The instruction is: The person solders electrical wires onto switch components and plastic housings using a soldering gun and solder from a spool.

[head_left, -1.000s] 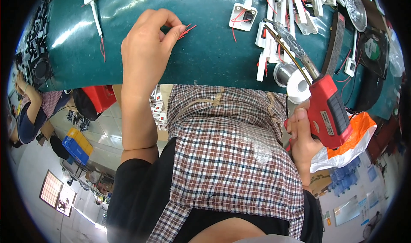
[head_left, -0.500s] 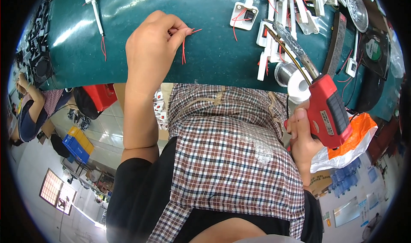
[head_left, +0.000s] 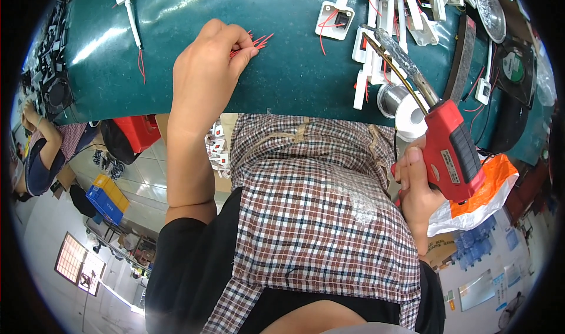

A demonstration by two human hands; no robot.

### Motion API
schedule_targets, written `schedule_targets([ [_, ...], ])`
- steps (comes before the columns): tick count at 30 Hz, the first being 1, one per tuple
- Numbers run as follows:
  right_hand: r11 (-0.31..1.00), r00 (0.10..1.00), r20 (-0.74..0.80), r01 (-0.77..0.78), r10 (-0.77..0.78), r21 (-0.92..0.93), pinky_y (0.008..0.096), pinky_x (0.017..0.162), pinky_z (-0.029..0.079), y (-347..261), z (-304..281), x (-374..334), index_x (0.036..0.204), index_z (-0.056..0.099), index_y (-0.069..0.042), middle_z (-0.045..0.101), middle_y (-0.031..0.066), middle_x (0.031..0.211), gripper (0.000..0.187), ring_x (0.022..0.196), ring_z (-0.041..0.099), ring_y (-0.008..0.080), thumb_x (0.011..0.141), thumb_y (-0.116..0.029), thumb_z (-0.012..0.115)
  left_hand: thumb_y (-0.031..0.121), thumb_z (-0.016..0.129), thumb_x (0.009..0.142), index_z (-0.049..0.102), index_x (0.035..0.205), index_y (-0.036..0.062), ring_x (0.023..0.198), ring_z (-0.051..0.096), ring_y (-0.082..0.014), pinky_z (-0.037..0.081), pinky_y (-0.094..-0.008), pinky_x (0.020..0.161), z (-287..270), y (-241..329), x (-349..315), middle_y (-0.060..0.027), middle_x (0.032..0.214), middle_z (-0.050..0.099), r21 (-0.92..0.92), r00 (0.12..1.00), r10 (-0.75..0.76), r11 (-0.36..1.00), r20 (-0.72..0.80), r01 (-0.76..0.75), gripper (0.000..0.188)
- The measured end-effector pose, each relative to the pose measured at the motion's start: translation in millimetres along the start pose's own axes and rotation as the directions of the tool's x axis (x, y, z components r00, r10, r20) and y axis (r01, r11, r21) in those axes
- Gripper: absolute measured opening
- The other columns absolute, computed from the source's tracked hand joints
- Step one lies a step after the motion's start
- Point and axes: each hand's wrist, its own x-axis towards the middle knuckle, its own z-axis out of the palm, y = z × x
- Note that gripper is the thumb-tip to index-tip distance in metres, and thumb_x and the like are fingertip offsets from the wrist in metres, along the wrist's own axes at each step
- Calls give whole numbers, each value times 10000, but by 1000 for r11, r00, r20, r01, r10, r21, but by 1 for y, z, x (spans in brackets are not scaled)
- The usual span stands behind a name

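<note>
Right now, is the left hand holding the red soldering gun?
No, the right hand holds the red soldering gun, while the left hand pinches thin red wires.

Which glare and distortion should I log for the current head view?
Head view: pale glare streaks on the green tabletop, upper left; a window lower left, partly washed out; fisheye bending toward the rim, black corners; red wires in the left hand too fine to count.
</note>
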Motion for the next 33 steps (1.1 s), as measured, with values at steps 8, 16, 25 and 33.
schedule_targets([
  [8,998,991,128,-53,48,37,231,549,451,0,-14,-1,1032,605,17,600,31,754,155,610,555,78,895,-22,666,167,727,819,626,840,77,716,640,-242,487,-352,597,-2,5,5,-59,811,596,-4,994,17,1000,-103,-18,137],
  [16,1000,1000,17,23,-23,-15,212,432,357,3,-2,0,907,575,34,535,46,637,77,431,373,45,886,-22,623,180,697,850,624,852,76,693,634,-243,482,-352,586,12,5,9,-67,811,593,-20,996,83,996,-32,-83,127],
  [25,998,990,133,-49,42,46,224,552,443,3,-15,0,998,611,16,599,28,746,117,607,552,74,897,-15,661,142,701,840,631,839,77,609,609,-212,476,-320,554,6,21,15,-39,791,619,-193,987,1,981,-160,-33,96],
  [33,989,987,82,-143,141,27,227,570,460,2,-9,-2,1105,623,12,643,37,834,220,646,566,69,892,-23,669,68,762,757,686,832,54,522,465,-84,390,-226,495,37,52,25,-2,753,615,-246,909,254,907,-329,-342,107],
])
